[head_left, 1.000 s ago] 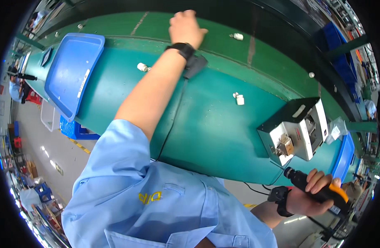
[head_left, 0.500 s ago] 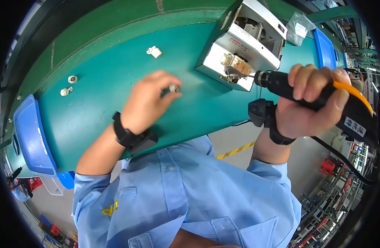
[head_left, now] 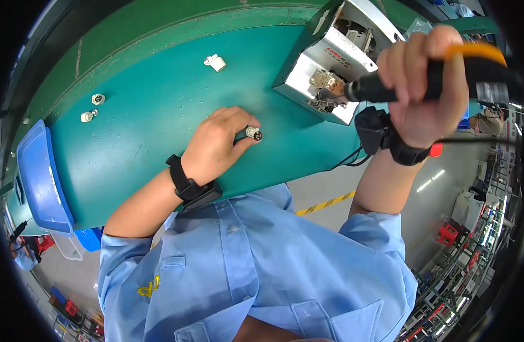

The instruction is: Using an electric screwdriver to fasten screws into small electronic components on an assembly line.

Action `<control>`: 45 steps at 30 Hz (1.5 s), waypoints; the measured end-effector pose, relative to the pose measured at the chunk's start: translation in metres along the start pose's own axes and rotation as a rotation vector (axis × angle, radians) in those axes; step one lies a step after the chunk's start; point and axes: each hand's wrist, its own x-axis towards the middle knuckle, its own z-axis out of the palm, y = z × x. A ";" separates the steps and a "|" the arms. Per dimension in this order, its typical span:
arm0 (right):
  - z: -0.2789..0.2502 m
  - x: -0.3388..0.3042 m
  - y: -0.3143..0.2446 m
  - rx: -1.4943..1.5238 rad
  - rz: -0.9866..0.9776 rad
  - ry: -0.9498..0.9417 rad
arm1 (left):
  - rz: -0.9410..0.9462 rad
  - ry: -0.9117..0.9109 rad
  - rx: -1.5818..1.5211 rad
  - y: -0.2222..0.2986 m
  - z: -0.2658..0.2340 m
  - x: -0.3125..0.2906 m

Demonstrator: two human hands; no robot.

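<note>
My left hand point(head_left: 216, 137) is closed in a pinch over the middle of the green work mat point(head_left: 153, 137). Between thumb and fingertips it holds a small white cylindrical part point(head_left: 253, 133) whose dark end shows dark holes. My right hand point(head_left: 424, 85) is wrapped round a black and orange electric screwdriver point(head_left: 371, 86). The screwdriver's nose points left, its tip at the brass-coloured front mechanism of a white and black box-shaped screw feeder point(head_left: 307, 71). Whether the tip carries a screw is too small to tell. Each wrist wears a black strap with a small box.
Another white part point(head_left: 218, 63) lies on the mat left of the feeder. Two more, one of them point(head_left: 98, 99) higher up, lie at the far left near a blue tray point(head_left: 40, 176). A clear plastic bag point(head_left: 419, 26) is behind the feeder. Black cables point(head_left: 353, 159) hang at the mat's edge.
My right hand has moved the screwdriver up and slightly left, its nose now closer against the feeder's front. My left hand has shifted slightly right and down with the white part.
</note>
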 end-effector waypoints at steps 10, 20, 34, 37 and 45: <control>0.060 -0.032 0.023 0.155 -0.061 0.260 | 0.022 0.062 -0.023 -0.013 0.010 0.009; 0.087 -0.040 0.052 -0.259 0.007 0.096 | 0.038 0.100 -0.066 -0.017 0.012 0.003; 0.081 -0.038 0.047 -0.065 -0.049 0.022 | 0.071 0.135 -0.084 -0.014 0.013 0.002; 0.072 -0.034 0.037 0.015 -0.067 -0.060 | 0.103 0.178 -0.196 -0.010 0.012 0.001; 0.078 -0.038 0.016 0.001 -0.046 -0.056 | 0.057 0.123 -0.445 -0.011 0.008 -0.004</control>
